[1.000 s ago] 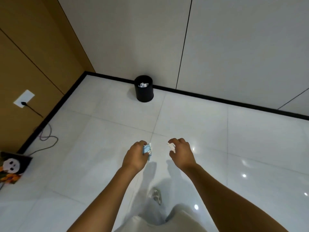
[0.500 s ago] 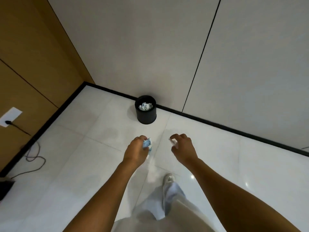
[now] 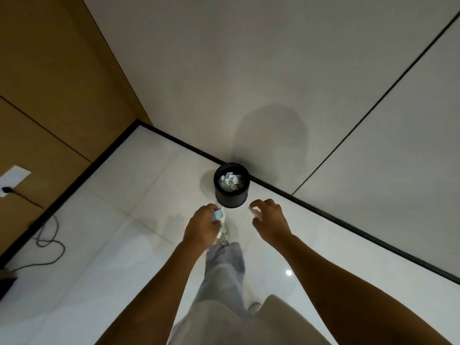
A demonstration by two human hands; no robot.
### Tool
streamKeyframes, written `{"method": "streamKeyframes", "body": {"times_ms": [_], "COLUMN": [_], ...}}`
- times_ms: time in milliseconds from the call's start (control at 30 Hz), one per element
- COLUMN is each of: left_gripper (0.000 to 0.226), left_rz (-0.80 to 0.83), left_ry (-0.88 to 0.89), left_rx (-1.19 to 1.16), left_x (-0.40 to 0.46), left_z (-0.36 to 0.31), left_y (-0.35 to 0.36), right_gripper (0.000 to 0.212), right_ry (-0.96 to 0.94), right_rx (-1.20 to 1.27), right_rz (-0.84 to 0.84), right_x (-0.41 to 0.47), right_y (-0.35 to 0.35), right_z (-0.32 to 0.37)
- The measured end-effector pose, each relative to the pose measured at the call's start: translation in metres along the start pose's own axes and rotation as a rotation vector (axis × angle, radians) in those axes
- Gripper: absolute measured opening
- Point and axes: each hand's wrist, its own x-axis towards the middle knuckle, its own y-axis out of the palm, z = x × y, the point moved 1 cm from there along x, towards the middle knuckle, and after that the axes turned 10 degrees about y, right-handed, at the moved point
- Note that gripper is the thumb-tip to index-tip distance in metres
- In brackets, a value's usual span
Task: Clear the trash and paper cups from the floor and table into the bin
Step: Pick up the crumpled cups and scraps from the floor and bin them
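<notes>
A round, matte black cylindrical bin (image 3: 231, 192) stands on the glossy white tiled floor (image 3: 104, 235), right against the black skirting strip at the foot of the pale grey panelled wall (image 3: 249, 70), not far from the corner where that wall meets the tan wood-panelled wall (image 3: 49, 83). Crumpled white and pale paper scraps (image 3: 230, 181) lie heaped inside the bin, below its rim.

The left hand (image 3: 202, 227) is curled closed around a small crumpled wad of light blue and white paper (image 3: 218, 215), which sticks out past the knuckles; it hangs in the air just short of the bin. The right hand (image 3: 270, 220) is beside it, its fingers loosely bent, with thumb and forefinger pinching a tiny white scrap (image 3: 252, 209) that is too small to identify.

Below the hands, a leg in faded light blue trousers (image 3: 225, 272) steps forward, ending in a pale shoe (image 3: 224, 232) partly hidden by the left hand.

On the tan wall at the left edge sits a flat white socket plate (image 3: 12, 176) with a black plug in it, and a thin dark cable (image 3: 47, 242) loops loosely over the floor along the left skirting.
</notes>
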Motion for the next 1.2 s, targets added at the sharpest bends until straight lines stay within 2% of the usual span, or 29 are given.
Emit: {"method": "streamKeyframes", "body": {"times_ms": [233, 367, 667, 767, 900, 1033, 1200], "left_gripper": [0.034, 0.029, 0.036, 0.038, 0.04, 0.041, 0.04], "left_rz": [0.078, 0.121, 0.133, 0.164, 0.184, 0.177, 0.15], "left_ry": [-0.001, -0.04, -0.086, -0.101, -0.118, -0.083, -0.04], "left_rx": [0.008, -0.013, -0.043, -0.048, -0.027, -0.016, -0.002], "left_x": [0.146, 0.209, 0.301, 0.32, 0.336, 0.353, 0.39], "left_z": [0.032, 0.053, 0.106, 0.122, 0.133, 0.128, 0.118], "left_y": [-0.034, -0.038, 0.0, 0.023, 0.044, 0.06, 0.086], "right_gripper": [0.041, 0.044, 0.045, 0.053, 0.057, 0.058, 0.053], "right_ry": [0.072, 0.079, 0.097, 0.125, 0.2, 0.231, 0.258], "right_rx": [0.02, -0.009, -0.076, -0.181, -0.235, -0.157, -0.07], "right_rz": [0.019, 0.067, 0.123, 0.214, 0.311, 0.299, 0.205], "right_x": [0.134, 0.195, 0.347, 0.388, 0.404, 0.396, 0.388], "right_y": [0.005, 0.014, 0.077, 0.106, 0.128, 0.129, 0.119], "right_z": [0.049, 0.06, 0.064, 0.056, 0.037, 0.016, -0.007]}}
